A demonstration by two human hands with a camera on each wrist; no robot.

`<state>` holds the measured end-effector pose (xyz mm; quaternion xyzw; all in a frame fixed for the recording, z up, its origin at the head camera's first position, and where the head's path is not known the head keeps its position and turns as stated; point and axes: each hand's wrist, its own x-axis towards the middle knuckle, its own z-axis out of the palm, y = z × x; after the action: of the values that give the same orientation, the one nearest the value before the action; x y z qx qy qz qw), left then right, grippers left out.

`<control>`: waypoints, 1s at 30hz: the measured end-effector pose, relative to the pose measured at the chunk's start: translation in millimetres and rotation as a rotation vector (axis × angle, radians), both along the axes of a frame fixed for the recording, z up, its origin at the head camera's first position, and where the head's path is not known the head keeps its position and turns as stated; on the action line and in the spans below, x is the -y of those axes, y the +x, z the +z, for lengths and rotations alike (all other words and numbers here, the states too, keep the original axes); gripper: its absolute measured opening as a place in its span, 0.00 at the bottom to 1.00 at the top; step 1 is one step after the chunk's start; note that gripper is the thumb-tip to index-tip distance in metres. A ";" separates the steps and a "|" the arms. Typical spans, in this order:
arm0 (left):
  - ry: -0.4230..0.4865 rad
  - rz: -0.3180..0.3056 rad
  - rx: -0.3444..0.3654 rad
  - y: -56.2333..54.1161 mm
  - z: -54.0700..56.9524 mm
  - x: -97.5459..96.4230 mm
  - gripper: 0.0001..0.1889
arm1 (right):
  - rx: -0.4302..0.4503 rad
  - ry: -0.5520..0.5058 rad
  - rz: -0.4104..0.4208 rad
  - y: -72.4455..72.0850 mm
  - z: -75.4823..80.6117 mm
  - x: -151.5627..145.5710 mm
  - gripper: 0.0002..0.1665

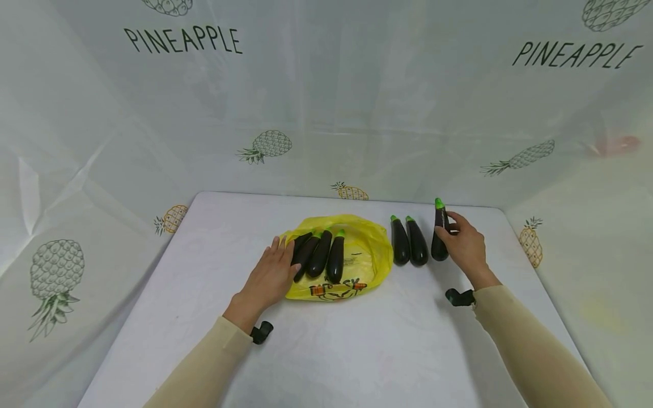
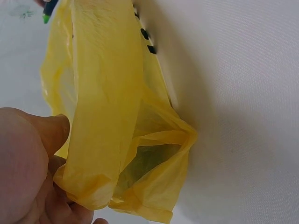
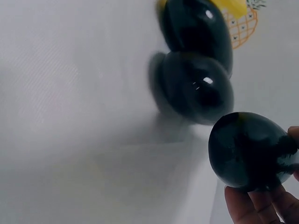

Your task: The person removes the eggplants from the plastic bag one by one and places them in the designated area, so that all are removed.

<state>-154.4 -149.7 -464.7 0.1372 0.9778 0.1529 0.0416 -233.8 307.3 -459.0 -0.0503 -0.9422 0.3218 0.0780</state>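
Fingers of the right hand (image 1: 465, 246) pinch 1 eggplant (image 1: 439, 238); near them, to their left, lie 2 loose eggplants (image 1: 417, 243). Fingers of the left hand (image 1: 271, 271) rest outstretched against a yellow bag (image 1: 384, 255), 4 more eggplants (image 1: 335, 258) to their right. Glossy skin might slip from a weak pinch; pressing could fold the bag's rim. The desk (image 1: 352, 351) ends just beyond the right fingers, with open room nearside.

Beige long sleeves (image 1: 204, 362); black wrist pieces (image 1: 262, 332), probably cameras.
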 end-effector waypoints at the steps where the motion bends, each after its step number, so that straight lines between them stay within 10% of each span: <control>1: -0.003 0.000 0.003 -0.2 0.3 -0.1 0.35 | 0.007 0.008 0.001 -0.5 -1.1 -1.0 0.39; 30: 0.002 0.002 0.006 1.1 0.6 -1.3 0.35 | 0.130 0.081 0.000 -15.7 -39.0 -3.9 0.42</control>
<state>-153.3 -148.4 -464.0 0.1356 0.9777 0.1543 0.0444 -249.5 311.2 -498.1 -0.0680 -0.9575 0.2796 0.0187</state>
